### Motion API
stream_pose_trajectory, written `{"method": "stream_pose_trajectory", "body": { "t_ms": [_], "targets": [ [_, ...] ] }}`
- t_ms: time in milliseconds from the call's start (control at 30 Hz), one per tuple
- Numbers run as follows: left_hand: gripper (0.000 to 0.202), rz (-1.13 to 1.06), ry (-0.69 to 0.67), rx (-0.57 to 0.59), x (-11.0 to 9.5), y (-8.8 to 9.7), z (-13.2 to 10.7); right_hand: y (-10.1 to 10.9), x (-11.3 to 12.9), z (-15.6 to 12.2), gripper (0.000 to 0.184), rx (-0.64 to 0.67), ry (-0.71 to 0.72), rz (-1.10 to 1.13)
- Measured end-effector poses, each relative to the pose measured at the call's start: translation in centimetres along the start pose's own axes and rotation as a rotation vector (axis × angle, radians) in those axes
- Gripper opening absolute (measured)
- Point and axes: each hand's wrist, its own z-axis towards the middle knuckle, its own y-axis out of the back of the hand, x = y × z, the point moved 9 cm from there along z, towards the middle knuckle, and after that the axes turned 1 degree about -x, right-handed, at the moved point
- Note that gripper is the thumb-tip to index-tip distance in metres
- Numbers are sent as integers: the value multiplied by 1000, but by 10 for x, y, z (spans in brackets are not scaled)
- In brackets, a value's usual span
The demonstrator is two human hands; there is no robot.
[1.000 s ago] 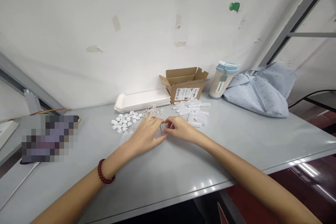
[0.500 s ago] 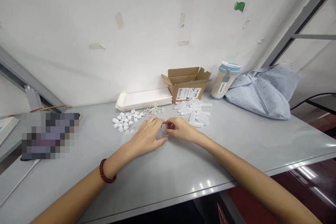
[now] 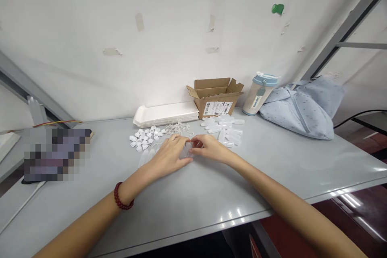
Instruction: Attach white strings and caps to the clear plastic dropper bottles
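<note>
My left hand curves over a clear plastic piece, thumb stretched along its near side and fingertips at its far side. My right hand is closed, its thumb and fingers pinching the right end of that same piece. Both hands meet around it on the grey table; its full shape is hidden. By the left hand lie several clear plastic tubes with thin strings, partly covered by the hand. Behind are a heap of small white caps and a tangle of white strings. Loose translucent tubes lie right of the strings.
A stack of white trays or sleeves and an open cardboard box stand along the wall. To the right are a tumbler and a blue cloth bag. A pixelated device with a cable lies left.
Both hands stay nearly in place around the clear plastic piece, with only slight finger movement. The camera view has shifted slightly.
</note>
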Motion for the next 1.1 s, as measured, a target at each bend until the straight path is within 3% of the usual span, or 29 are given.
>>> {"method": "stream_pose_trajectory", "body": {
  "t_ms": [133,233,300,367,633,900,1100],
  "targets": [
    [49,-63,4,-90,15,21,12,28,-3,1,22,-120,-8,-90],
    [35,27,82,-171,38,42,33,58,-11,2,23,-264,-32,-293],
    [28,218,26,-116,41,41,52,72,-20,4,26,-315,-73,-454],
    [26,276,-10,-82,40,36,67,79,-31,5,28,-321,-117,-535],
    [34,408,-107,1,24,6,87,72,-45,9,35,-203,-155,-632],
    [33,432,-121,5,25,7,91,64,-41,9,42,-137,-153,-730],
    [24,386,-119,-74,25,13,90,61,-40,10,43,-121,-150,-781]
  ]
}}
